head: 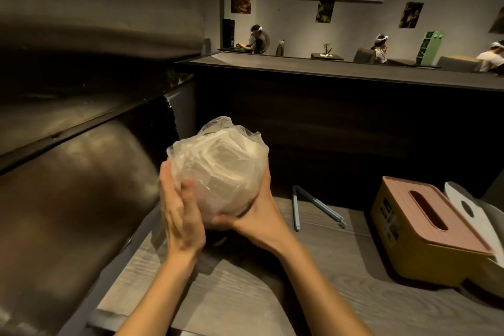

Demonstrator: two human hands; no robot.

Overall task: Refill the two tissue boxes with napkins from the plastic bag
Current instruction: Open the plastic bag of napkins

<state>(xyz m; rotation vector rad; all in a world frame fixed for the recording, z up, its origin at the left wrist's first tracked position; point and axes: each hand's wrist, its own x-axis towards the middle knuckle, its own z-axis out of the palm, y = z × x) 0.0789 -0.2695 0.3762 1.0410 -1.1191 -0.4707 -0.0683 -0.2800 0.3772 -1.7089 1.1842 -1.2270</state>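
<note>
Hands meet at centre frame around a clear plastic bag [218,169] of napkins [231,163], held up above the wooden table [245,294]. The left hand [180,215] presses its side with fingers together and fairly straight against the plastic; the right hand [256,215] cups it from below, fingers curled under the bag and mostly hidden by it. The bag's crumpled top and the haze of plastic blur the napkin stack, so its count cannot be told. At lower right stands a yellow tissue box [425,248] with a pink slotted lid [433,213]; behind it a white box [474,215] is cut off by the frame edge and largely hidden. Blue tongs [313,206] lie on the table between bag and boxes. Dark upholstery [68,172] fills the left, smeared by motion blur.
</note>
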